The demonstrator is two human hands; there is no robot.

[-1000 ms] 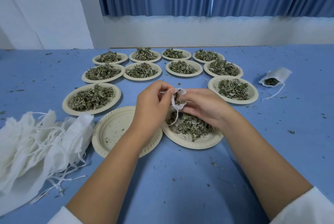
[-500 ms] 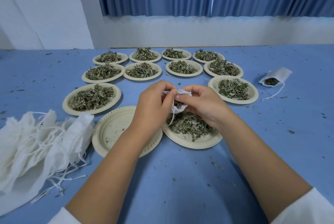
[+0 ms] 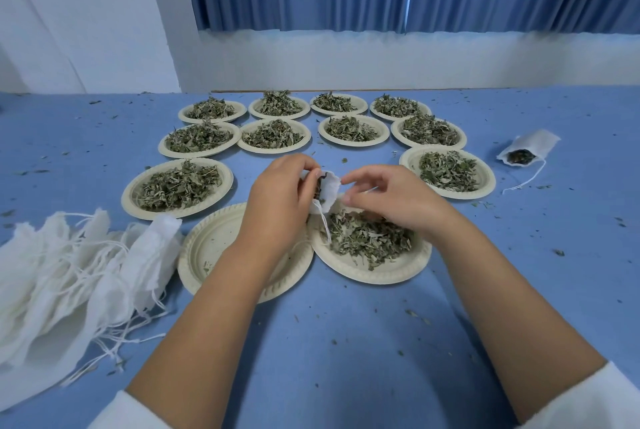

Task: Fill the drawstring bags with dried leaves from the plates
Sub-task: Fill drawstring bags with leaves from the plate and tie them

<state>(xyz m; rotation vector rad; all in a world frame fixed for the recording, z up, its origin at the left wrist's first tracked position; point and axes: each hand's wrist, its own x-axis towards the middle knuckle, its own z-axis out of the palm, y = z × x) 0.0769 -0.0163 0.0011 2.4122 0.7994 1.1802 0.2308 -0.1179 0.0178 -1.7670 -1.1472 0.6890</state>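
Your left hand (image 3: 280, 200) is gripping a small white cloth drawstring bag (image 3: 328, 190), its mouth gaping with dark leaf bits inside and a thin cord dangling. Your right hand (image 3: 384, 200) is pinching the bag's rim. The bag is hovering at centre, over the far edge of a cream paper plate (image 3: 374, 278) of dried green leaves (image 3: 367, 241). Open blue tabletop (image 3: 346, 342) is lying at 6 o'clock, and limp white empty bags (image 3: 69, 272) are crowding 8 o'clock.
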